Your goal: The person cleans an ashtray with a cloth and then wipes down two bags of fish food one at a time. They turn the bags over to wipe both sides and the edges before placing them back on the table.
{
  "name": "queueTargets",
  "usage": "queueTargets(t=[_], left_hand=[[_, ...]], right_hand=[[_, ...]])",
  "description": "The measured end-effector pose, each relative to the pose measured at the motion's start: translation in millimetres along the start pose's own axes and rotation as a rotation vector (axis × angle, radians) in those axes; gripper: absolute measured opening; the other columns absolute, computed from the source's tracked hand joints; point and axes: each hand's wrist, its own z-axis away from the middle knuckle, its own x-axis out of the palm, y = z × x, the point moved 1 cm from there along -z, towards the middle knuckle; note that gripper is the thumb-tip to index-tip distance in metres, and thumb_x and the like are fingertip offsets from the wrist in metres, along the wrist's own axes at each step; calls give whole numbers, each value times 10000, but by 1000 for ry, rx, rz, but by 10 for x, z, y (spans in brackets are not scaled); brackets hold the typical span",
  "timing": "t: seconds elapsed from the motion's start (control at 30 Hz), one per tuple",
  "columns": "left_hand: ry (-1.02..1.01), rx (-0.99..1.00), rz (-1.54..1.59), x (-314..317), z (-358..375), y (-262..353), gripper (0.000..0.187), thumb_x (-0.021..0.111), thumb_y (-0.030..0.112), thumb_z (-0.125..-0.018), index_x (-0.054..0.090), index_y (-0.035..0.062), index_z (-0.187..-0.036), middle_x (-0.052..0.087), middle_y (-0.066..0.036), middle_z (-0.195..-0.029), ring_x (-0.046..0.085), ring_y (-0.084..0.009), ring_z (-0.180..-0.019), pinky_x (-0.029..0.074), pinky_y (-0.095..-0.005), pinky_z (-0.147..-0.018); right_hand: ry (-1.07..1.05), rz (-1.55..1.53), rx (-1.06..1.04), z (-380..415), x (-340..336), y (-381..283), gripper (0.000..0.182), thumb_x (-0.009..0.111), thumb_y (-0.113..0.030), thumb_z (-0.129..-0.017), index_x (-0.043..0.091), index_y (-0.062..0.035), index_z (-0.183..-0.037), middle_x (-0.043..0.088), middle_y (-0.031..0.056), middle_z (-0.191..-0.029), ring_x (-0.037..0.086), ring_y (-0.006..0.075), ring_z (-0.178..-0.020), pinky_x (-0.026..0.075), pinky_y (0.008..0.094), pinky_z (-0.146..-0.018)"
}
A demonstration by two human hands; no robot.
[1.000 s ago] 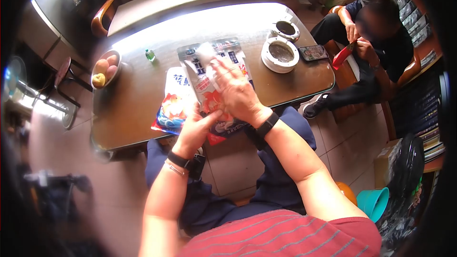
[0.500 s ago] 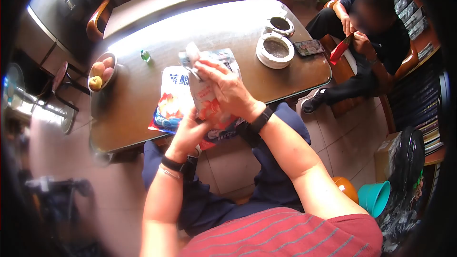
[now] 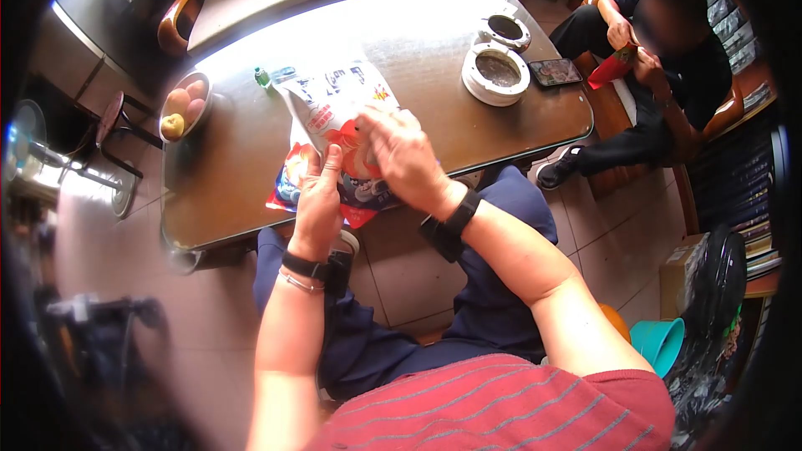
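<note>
Bowl of fruit [image 3: 185, 106], set on the desk [image 3: 225, 200]. Green bottle [image 3: 261, 78], just beside the upper bag's far corner; in the earlier frame, well apart. Left hand [image 3: 317, 196]: closed on the upper bag's near left edge, thumb in front. Upper bag [image 3: 338, 121]: held over the desk, long axis running away, far end now swung leftward, face spread wider. Right hand [image 3: 403, 154]: fingers bent against its right side; grip cannot be told.

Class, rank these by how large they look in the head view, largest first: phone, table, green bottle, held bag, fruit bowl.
1. Table
2. Held bag, partly covered by a hand
3. Fruit bowl
4. Phone
5. Green bottle
</note>
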Motion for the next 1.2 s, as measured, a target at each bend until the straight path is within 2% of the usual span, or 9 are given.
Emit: queueTargets(t=[0.07,0.13,0.3,0.43,0.57,0.7,0.83,0.93,1.2], left_hand=[[-152,241,-553,-64,10,41,456,417,344,-1099,438,63,-1459,545,-117,-1419,544,-224,-1294,471,-388,-1083],[-233,55,-144,-129,-28,74,493,382,382,-1103,420,59,-1474,526,-124,-1437,524,-234,-1316,452,-394,-1103],[31,42,81,-111,-116,93,489,436,352,-1092,430,36,-1465,552,-127,-1430,568,-278,-1280,476,-442,-1086],[54,0,124,-49,-69,161,396,410,260,-1104,441,41,-1433,562,-132,-1392,581,-267,-1258,502,-430,-1062],[72,33,154,-247,-160,79,433,393,286,-1107,410,32,-1457,549,-140,-1408,571,-279,-1271,502,-452,-1057],[-17,-87,163,-245,-89,243,503,350,365,-1109,428,-5,-1441,573,-171,-1380,599,-309,-1227,510,-458,-1039],[114,32,240,-254,-147,222,506,368,368,-1105,443,-22,-1418,573,-181,-1379,610,-321,-1217,523,-478,-1031],[114,36,182,-271,-122,289,493,389,358,-1102,449,-19,-1414,575,-178,-1376,603,-317,-1229,517,-482,-1046],[158,73,112,-220,-80,281,504,408,369,-1096,430,20,-1459,567,-160,-1403,582,-315,-1261,485,-481,-1073]], right_hand=[[-67,-108,-225,83,85,-233,383,560,31,-870,639,-4,-1243,612,173,-1341,538,350,-1309,384,436,-1119],[-73,25,-285,224,231,-290,455,575,17,-855,627,-46,-1303,578,148,-1397,517,316,-1345,332,449,-1165],[-1,224,-87,98,81,62,496,550,10,-853,597,-33,-1346,600,233,-1329,541,386,-1275,398,480,-1115],[52,-127,114,39,7,204,454,484,58,-895,602,-9,-1328,629,261,-1247,569,431,-1206,472,450,-1042],[72,-14,-162,260,135,-66,400,559,93,-840,670,-16,-1208,640,206,-1233,583,388,-1195,454,448,-1054],[-166,43,-493,375,212,-113,344,678,-90,-805,693,-82,-1148,633,101,-1293,587,298,-1188,451,456,-1052],[-7,238,-397,145,-41,-18,376,657,-45,-798,688,-165,-1153,664,9,-1164,595,224,-1115,447,408,-974],[49,336,-185,64,-169,212,326,640,16,-786,696,-117,-1078,653,61,-1061,591,277,-1081,463,406,-956],[-4,179,-244,151,-33,-21,255,602,75,-766,651,-45,-985,654,103,-1078,587,317,-1026,488,417,-933]])
